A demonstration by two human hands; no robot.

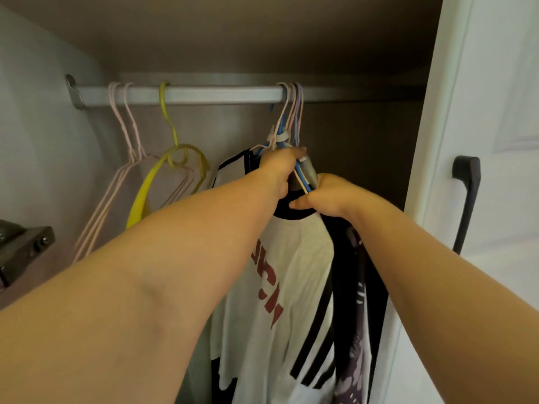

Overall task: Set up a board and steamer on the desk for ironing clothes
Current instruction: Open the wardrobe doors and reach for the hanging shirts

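My left hand (278, 167) grips the bunched hanger necks (300, 170) | my right hand (323, 196) pinches the white shirt (291, 272) collar just below | hooks run straight up to the rail (204, 94) — lift is vertical | board, steamer — not in view.

I see a rail (204, 94) running across the wardrobe, with empty hangers (128, 158) on its left part and clothed hangers (291, 112) bunched at its right. Both hands meet below that bunch, left hand (280, 167) just above right hand (326, 196), with the shirt (291, 272) hanging beneath them. The door (490, 112) stands to the right.
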